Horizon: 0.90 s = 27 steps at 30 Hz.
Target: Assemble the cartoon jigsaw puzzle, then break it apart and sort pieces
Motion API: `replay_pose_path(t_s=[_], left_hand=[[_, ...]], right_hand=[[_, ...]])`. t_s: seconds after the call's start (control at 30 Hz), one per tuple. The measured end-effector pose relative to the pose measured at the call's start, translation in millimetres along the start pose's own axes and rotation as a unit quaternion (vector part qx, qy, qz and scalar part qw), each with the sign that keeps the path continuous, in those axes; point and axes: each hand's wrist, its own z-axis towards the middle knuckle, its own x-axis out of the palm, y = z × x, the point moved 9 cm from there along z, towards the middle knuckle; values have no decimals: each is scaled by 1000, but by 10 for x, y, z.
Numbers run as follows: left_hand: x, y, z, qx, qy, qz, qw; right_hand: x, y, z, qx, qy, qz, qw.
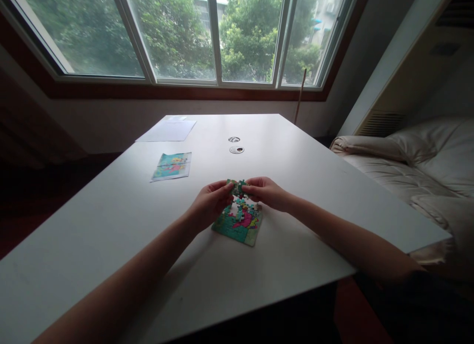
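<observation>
Just above the table, my left hand (212, 203) and my right hand (267, 192) pinch green jigsaw puzzle pieces (238, 187) between thumb and fingers. The pieces meet between the two hands; whether they are locked together I cannot tell. Below and nearer to me lies a partly assembled jigsaw puzzle (239, 229), teal with pink and yellow parts. Loose pieces are scattered over its far part, and my fingers hide some of that edge.
A creased colour picture sheet (172, 166) lies left of the hands, with white paper (166, 130) behind it. Two round marks or discs (236, 150) are farther back on the white table (296, 166). A cushioned seat (392, 171) stands right, windows beyond.
</observation>
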Motion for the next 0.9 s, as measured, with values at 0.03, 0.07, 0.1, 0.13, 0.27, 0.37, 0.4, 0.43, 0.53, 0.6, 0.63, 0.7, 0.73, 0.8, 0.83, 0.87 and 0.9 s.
replay_pose_path(t_s=[0.03,0.07,0.1,0.13,0.27,0.37,0.4,0.43,0.53,0.6,0.63,0.7,0.73,0.8,0.83,0.87,0.9], left_hand=[[3,25,6,-13,6,-18,1000],[1,42,10,-22,9,-28,999],[-5,50,12,-27,8,-33,999],[-18,52,14,-29,4,-34,999],[-75,36,27,-20,-13,-32,999],[-127,21,51,-5,-28,-29,999],[-146,18,59,0,-34,-27,999],[-165,15,67,4,-40,-24,999],[-205,8,76,12,-55,-16,998],[-211,0,72,16,-61,-11,998],[-209,-3,67,17,-62,-10,998],[-189,-8,57,20,-60,-6,998],[-173,-10,53,22,-55,-3,998],[-141,-14,48,28,-45,4,999],[-131,-17,48,31,-42,9,999],[-129,-20,48,35,-41,15,998],[-136,-24,49,38,-44,23,998]], right_hand=[[34,-12,-4,9,17,28,999],[60,-17,-10,14,29,52,998],[80,-19,-16,16,38,71,997],[93,-20,-21,18,43,84,995],[86,-9,-25,10,49,93,994],[-23,14,-7,-7,6,49,999],[-76,26,-3,-14,-17,21,1000],[-124,42,0,-22,-38,-11,999],[-178,85,9,-48,-58,-95,993],[-163,83,19,-60,-45,-120,990],[-155,74,24,-63,-40,-127,989],[-135,55,30,-69,-31,-143,987],[-121,49,31,-72,-26,-154,985],[-99,48,27,-80,-23,-173,981],[-93,53,24,-85,-23,-177,980],[-93,60,20,-89,-26,-178,980],[-97,70,17,-94,-31,-178,979]])
